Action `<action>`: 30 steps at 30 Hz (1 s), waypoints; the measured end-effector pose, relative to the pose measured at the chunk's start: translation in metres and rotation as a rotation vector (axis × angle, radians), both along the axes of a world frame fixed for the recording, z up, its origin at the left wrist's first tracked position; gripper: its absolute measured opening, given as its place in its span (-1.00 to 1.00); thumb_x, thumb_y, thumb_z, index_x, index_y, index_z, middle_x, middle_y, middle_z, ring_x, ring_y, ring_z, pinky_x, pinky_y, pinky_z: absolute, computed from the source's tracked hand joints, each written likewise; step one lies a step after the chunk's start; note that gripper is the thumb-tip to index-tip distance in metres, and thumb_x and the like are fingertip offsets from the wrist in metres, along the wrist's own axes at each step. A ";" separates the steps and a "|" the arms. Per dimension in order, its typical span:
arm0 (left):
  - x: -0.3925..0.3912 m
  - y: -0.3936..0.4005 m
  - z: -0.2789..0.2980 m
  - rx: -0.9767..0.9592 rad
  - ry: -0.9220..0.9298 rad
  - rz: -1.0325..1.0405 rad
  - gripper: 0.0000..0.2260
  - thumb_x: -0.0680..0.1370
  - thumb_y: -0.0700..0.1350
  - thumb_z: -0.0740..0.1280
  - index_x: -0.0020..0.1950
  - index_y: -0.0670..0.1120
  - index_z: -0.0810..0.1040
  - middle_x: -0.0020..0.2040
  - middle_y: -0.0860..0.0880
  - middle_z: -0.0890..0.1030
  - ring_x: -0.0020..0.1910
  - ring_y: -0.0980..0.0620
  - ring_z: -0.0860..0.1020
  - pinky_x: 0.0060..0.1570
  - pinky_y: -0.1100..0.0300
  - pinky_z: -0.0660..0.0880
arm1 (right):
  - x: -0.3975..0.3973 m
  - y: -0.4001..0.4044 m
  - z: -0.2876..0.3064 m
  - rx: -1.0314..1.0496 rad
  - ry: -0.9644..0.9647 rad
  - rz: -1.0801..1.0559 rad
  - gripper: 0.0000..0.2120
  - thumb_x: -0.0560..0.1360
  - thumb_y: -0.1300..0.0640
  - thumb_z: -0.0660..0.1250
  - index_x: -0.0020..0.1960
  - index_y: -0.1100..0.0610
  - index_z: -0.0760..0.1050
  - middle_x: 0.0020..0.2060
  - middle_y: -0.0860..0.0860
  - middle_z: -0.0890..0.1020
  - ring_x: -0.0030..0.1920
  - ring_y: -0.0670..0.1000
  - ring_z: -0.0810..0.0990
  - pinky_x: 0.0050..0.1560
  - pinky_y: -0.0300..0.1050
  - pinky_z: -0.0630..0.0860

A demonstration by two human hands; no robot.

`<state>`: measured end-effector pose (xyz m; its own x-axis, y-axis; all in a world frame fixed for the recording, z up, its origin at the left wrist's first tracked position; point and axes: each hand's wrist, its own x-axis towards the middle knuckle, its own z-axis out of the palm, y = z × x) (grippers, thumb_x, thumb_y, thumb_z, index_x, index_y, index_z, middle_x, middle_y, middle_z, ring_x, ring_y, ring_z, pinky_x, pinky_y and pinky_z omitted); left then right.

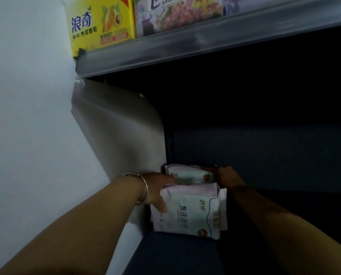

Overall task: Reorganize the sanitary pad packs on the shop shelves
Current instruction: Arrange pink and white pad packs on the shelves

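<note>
Two bare forearms reach in from the bottom edge toward the left corner of a dark lower shelf (175, 253). Above it runs the grey front rail of the upper shelf (185, 48), carrying a yellow box (100, 24) with blue characters and a papaya picture, and beside it a flowery pack (177, 14). A white wall (26, 116) fills the left side, and a white side panel (122, 135) closes off the shelf end.

On the lower shelf, hard against that panel, sits the front pad pack (189, 211), pale pink and mint, its long axis running left to right and its printed face turned up toward the camera, the lettering reading upside down. Directly behind it, touching, lies the rear pad pack (187, 174), aligned the same way and partly hidden.

Left hand (157, 189), with a silver bangle (142, 187) at the wrist, grips the left end of the front pack, thumb curled onto its face. Right hand (225, 175) lies in deep shadow at the right end of the rear pack; I cannot tell whether it grasps it.
</note>
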<state>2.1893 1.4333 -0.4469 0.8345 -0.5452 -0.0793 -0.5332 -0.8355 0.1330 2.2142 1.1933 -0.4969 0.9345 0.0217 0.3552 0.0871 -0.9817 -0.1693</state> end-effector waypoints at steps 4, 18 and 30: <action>0.010 0.001 0.000 0.023 -0.031 -0.019 -0.28 0.37 -0.06 0.51 0.46 0.06 0.25 0.41 0.04 0.37 0.35 0.03 0.36 0.36 0.12 0.33 | 0.016 0.006 0.006 -0.010 0.066 0.006 -0.59 0.60 -0.01 0.12 0.44 -0.12 0.27 0.33 0.09 0.44 0.27 0.13 0.47 0.26 0.01 0.44; 0.016 0.000 -0.001 0.003 -0.045 -0.017 -0.29 0.37 -0.09 0.51 0.45 0.02 0.29 0.38 0.01 0.41 0.32 0.03 0.40 0.33 0.16 0.36 | 0.034 0.012 0.012 0.131 0.134 -0.031 -0.65 0.62 0.13 0.13 0.39 0.18 0.31 0.29 0.18 0.46 0.29 0.13 0.45 0.27 -0.06 0.40; -0.001 -0.003 -0.004 0.006 -0.090 0.029 -0.31 0.39 -0.11 0.49 0.45 0.00 0.27 0.38 -0.03 0.40 0.32 -0.02 0.40 0.31 0.12 0.37 | -0.085 0.015 0.024 0.835 0.308 0.278 -0.71 0.42 -0.28 0.23 0.03 -0.17 0.50 -0.09 -0.15 0.63 -0.09 -0.13 0.60 -0.21 -0.29 0.51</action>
